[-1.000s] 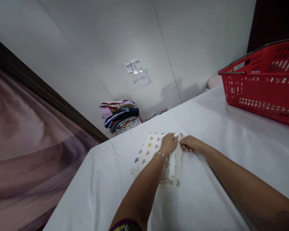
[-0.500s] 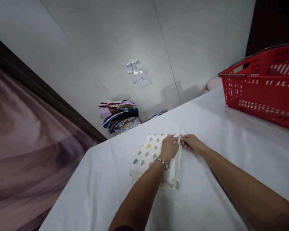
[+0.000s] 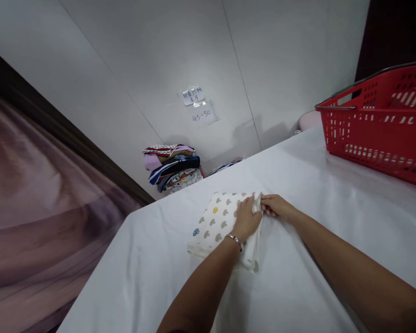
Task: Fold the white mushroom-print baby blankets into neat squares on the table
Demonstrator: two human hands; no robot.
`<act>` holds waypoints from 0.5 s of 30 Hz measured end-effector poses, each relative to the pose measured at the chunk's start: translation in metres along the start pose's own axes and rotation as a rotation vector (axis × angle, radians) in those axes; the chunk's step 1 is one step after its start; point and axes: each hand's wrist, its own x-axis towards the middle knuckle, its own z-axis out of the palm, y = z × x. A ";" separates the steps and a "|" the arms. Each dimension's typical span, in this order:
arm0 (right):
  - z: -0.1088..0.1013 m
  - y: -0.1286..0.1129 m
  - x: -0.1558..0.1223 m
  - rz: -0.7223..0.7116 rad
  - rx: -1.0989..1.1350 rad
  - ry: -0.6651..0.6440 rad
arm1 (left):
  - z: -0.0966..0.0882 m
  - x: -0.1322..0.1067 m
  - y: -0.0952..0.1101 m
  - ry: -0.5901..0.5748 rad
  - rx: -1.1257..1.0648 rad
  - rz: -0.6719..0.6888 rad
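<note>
A folded white cloth (image 3: 211, 222) with grey mushroom-like prints, one yellow and one blue, lies on the white-covered table (image 3: 152, 268). My left hand (image 3: 247, 218), with a bracelet at its wrist, rests on the right part of the cloth, palm down and fingers extended. Beside it, my right hand (image 3: 276, 205) has its fingertips pinched at the cloth's far right corner, where the layered edge shows. Part of the cloth is hidden under my left hand and forearm.
A red plastic basket (image 3: 377, 134) with a metal handle stands on the table at the right. Beyond the far edge is a pile of folded clothes (image 3: 173, 166) by the wall. A pinkish curtain (image 3: 38, 208) hangs at the left. Handwritten paper labels (image 3: 203, 113) are on the wall.
My left hand has slid slightly back from the cloth's edge, and its fingers have straightened out flat. My right hand stays at the same corner. The cloth has hardly moved.
</note>
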 end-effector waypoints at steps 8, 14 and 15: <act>0.000 0.000 0.000 -0.001 0.056 -0.033 | 0.002 -0.007 0.003 -0.121 0.155 0.064; 0.001 0.000 0.001 0.008 0.040 -0.020 | 0.004 -0.011 0.004 -0.166 0.177 0.060; 0.001 0.000 0.001 0.006 0.033 -0.018 | 0.004 -0.012 0.005 -0.168 0.172 0.058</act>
